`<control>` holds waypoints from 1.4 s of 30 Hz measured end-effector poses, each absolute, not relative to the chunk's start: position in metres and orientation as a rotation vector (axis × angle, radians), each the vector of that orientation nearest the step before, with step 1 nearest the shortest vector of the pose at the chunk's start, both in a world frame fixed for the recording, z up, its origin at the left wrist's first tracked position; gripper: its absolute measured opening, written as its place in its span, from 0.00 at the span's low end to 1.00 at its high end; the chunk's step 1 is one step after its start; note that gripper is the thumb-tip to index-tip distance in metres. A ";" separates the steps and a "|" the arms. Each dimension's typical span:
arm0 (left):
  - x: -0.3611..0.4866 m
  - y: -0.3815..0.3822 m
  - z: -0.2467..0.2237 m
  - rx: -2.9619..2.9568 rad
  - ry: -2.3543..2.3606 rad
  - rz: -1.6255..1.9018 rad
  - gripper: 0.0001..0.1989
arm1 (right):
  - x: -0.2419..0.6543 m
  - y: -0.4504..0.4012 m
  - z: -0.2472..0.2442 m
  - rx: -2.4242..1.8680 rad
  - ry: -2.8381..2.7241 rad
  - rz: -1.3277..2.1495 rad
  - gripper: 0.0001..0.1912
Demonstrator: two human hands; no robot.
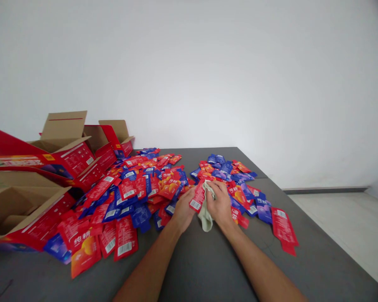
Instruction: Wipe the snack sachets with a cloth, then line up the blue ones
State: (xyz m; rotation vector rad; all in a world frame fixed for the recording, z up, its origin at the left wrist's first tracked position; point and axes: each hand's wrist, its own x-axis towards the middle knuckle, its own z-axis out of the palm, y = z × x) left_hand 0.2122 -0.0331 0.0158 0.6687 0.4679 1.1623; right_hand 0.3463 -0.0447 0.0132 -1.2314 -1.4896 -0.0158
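Note:
Over the middle of the table, my left hand point(184, 209) is closed on a red pouch point(197, 199) whose white barcode label faces me. My right hand point(219, 201) grips a pale green cloth point(206, 216) against the pouch's right side, with one end of the cloth hanging down toward the table. The fingertips of both hands are partly hidden. To the left of my hands lies a large heap of red and blue pouches point(129, 188). Beyond and beside my right hand is a smaller spread of similar pouches point(238, 193).
Opened red cardboard boxes point(34, 222) with brown insides stand along the left. A single red pouch point(283, 226) lies near the right edge of the dark grey table point(204, 268). A white wall point(208, 75) rises behind, and pale floor point(334, 214) shows at right.

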 end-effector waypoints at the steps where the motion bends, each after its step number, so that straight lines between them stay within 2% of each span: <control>1: 0.213 -0.034 0.017 0.685 0.475 1.150 0.14 | 0.348 -0.044 0.013 -1.237 -1.482 -0.021 0.17; 11: 0.207 -0.028 0.011 0.788 0.539 1.251 0.19 | 0.324 -0.056 0.006 -1.056 -1.784 0.167 0.19; 16: 0.196 -0.021 0.019 1.145 0.761 1.376 0.17 | 0.327 -0.057 0.010 -1.037 -1.828 0.208 0.19; 25: 0.166 -0.001 0.022 1.715 1.341 1.645 0.22 | 0.328 -0.054 0.007 -1.060 -1.799 0.203 0.18; 31: 0.168 0.003 0.009 2.145 1.783 1.299 0.20 | 0.334 -0.052 0.015 -1.174 -1.704 0.218 0.17; 34: 0.183 -0.003 0.001 2.303 1.619 1.170 0.19 | 0.346 -0.050 0.029 -1.277 -1.621 0.232 0.15; 37: 0.205 -0.017 -0.003 2.401 1.258 1.037 0.20 | 0.364 -0.049 0.043 -1.397 -1.539 0.282 0.14; 42: 0.230 -0.039 -0.007 2.493 0.783 0.701 0.31 | 0.386 -0.047 0.052 -1.550 -1.452 0.267 0.14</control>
